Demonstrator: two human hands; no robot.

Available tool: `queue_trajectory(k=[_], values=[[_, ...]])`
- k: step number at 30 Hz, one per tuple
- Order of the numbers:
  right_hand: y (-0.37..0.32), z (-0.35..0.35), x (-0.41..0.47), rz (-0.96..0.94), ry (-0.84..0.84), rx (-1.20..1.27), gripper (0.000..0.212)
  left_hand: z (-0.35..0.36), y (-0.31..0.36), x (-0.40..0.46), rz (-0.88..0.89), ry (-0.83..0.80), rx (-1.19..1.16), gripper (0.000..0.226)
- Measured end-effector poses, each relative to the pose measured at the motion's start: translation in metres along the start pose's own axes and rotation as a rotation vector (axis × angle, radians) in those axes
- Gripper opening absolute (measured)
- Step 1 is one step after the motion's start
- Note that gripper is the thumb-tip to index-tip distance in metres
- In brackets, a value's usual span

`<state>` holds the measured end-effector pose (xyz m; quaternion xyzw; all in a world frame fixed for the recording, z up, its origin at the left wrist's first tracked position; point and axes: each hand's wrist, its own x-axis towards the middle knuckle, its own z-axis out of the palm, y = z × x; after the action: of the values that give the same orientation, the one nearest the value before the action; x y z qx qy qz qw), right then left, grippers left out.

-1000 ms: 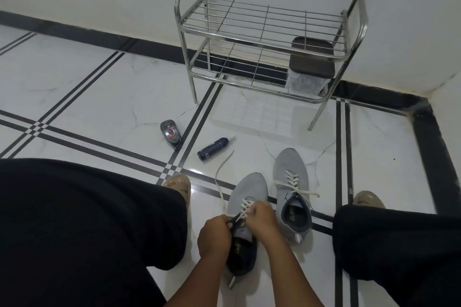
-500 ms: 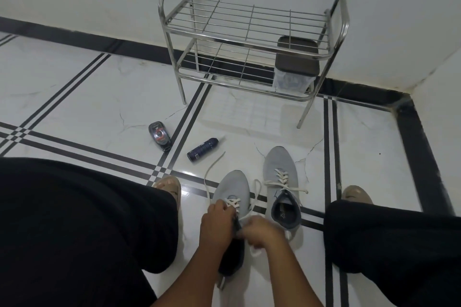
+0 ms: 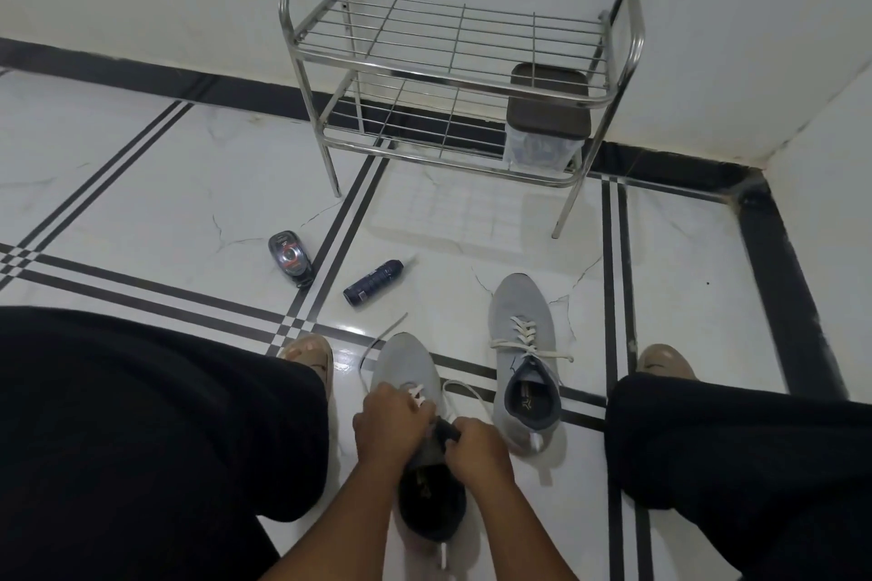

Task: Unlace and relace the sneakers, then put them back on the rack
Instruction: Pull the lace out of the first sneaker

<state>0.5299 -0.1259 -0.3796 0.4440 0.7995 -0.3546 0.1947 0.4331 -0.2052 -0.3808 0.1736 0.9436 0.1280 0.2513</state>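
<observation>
Both hands have slid back toward the person since a moment ago, from the laces to the tongue of the near sneaker (image 3: 406,363). That shoe lies on the floor (image 3: 141,203) between the person's knees, toe pointing away. Left hand (image 3: 391,422) sits on top of the shoe with its fingers bent over the white lace (image 3: 417,394); its grip looks tight on the lace, but the fingertips are hidden. Right hand (image 3: 476,446) pinches the dark tongue (image 3: 443,432) of the same shoe. One loose lace end trails out on the floor to the left of the toe, and a loop lies to the right.

Just to the right stands the second sneaker (image 3: 521,335), apart from the first, with its lace crossed and its ends lying loose. Black trouser legs fill both lower sides, with a tan slipper (image 3: 309,354) showing at each.

Farther off on the floor lie a dark spray can (image 3: 375,282) on its side and a small dark oval thing (image 3: 290,256) near it.

Against the wall stands the metal rack (image 3: 453,38). Its low shelf holds a clear box with a brown lid (image 3: 547,118).
</observation>
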Motion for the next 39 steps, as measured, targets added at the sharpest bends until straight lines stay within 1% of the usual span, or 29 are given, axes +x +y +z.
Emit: queue_trajectory(k=[2, 6, 7, 10, 12, 13, 14, 16, 17, 18, 19, 20, 21, 22, 23, 24, 25, 26, 28, 29, 30, 31, 32, 34, 35, 36, 37, 38, 39], values=[[0.0, 0.0, 0.002, -0.003, 0.01, -0.004, 0.021, 0.001, 0.004, -0.01, 0.169, 0.092, 0.178, 0.036], [0.001, -0.001, 0.003, 0.018, 0.007, 0.02, 0.023, 0.014, -0.003, -0.021, 0.215, 0.204, 0.18, 0.034], [0.0, -0.001, 0.002, 0.019, 0.005, 0.024, 0.023, 0.014, -0.002, -0.021, 0.228, 0.203, 0.137, 0.033], [0.0, 0.0, 0.002, 0.021, -0.005, 0.033, 0.022, 0.018, 0.002, -0.022, 0.353, 0.167, 0.153, 0.034], [0.0, 0.001, 0.001, 0.025, -0.011, 0.047, 0.023, 0.022, 0.0, -0.015, 0.311, 0.107, 0.153, 0.032], [0.001, 0.001, 0.001, 0.026, -0.012, 0.057, 0.023, 0.024, 0.001, -0.012, 0.261, 0.105, 0.054, 0.029], [0.001, 0.0, 0.0, 0.032, -0.012, 0.071, 0.023, 0.023, 0.0, -0.009, 0.139, 0.116, -0.123, 0.025], [0.004, -0.001, 0.001, 0.058, -0.012, 0.099, 0.023, 0.006, -0.001, 0.003, -0.316, 0.202, -0.806, 0.018], [0.006, -0.001, 0.002, 0.073, -0.014, 0.108, 0.023, -0.009, -0.003, 0.009, -0.502, 0.212, -1.18, 0.022], [0.008, -0.002, 0.003, 0.088, -0.019, 0.116, 0.024, -0.022, -0.006, 0.015, -0.62, 0.221, -1.532, 0.027], [0.008, -0.002, 0.004, 0.1, -0.024, 0.128, 0.024, -0.032, -0.01, 0.021, -0.683, 0.222, -1.711, 0.031], [0.008, -0.002, 0.004, 0.102, -0.032, 0.139, 0.025, -0.043, -0.01, 0.024, -0.682, 0.188, -1.719, 0.03], [0.007, -0.001, 0.005, 0.094, -0.037, 0.151, 0.026, -0.047, -0.008, 0.031, -0.622, 0.159, -1.487, 0.026], [0.006, -0.001, 0.005, 0.083, -0.042, 0.16, 0.027, -0.046, -0.003, 0.033, -0.504, 0.106, -1.109, 0.019], [0.006, 0.0, 0.005, 0.072, -0.042, 0.166, 0.028, -0.038, 0.003, 0.032, -0.317, 0.052, -0.708, 0.017], [0.004, 0.001, 0.005, 0.066, -0.04, 0.167, 0.028, -0.026, 0.008, 0.028, -0.117, -0.02, -0.431, 0.019], [0.004, 0.001, 0.005, 0.06, -0.033, 0.167, 0.028, -0.014, 0.013, 0.019, 0.04, -0.102, -0.226, 0.021], [0.003, 0.001, 0.004, 0.055, -0.032, 0.169, 0.028, -0.004, 0.015, 0.011, 0.112, -0.169, -0.072, 0.022], [0.003, 0.002, 0.004, 0.054, -0.029, 0.175, 0.027, 0.013, 0.013, 0.004, 0.128, -0.183, 0.121, 0.027], [0.004, 0.002, 0.004, 0.052, -0.031, 0.173, 0.027, 0.017, 0.014, 0.001, 0.115, -0.18, 0.153, 0.029], [0.003, 0.002, 0.003, 0.05, -0.032, 0.169, 0.027, 0.02, 0.015, 0.0, 0.069, -0.191, 0.1, 0.029], [0.003, 0.001, 0.002, 0.054, -0.03, 0.168, 0.027, 0.019, 0.016, 0.001, -0.015, -0.189, -0.034, 0.026], [0.004, 0.0, 0.002, 0.061, -0.03, 0.163, 0.025, 0.017, 0.013, 0.005, -0.128, -0.153, -0.27, 0.022], [0.006, -0.003, 0.002, 0.08, -0.032, 0.153, 0.023, 0.001, 0.005, 0.014, -0.452, -0.007, -0.899, 0.021], [0.006, -0.005, 0.002, 0.091, -0.039, 0.154, 0.021, -0.006, -0.002, 0.02, -0.611, 0.1, -1.106, 0.022], [0.006, -0.007, 0.003, 0.102, -0.058, 0.158, 0.018, -0.011, -0.011, 0.028, -0.701, 0.189, -1.189, 0.028], [0.006, -0.01, 0.005, 0.109, -0.083, 0.161, 0.016, -0.017, -0.015, 0.032, -0.718, 0.224, -1.093, 0.038], [0.004, -0.012, 0.006, 0.109, -0.106, 0.165, 0.015, -0.02, -0.016, 0.03, -0.691, 0.221, -0.895, 0.052], [0.002, -0.015, 0.008, 0.102, -0.115, 0.153, 0.019, -0.023, -0.015, 0.025, -0.611, 0.234, -0.659, 0.063]])
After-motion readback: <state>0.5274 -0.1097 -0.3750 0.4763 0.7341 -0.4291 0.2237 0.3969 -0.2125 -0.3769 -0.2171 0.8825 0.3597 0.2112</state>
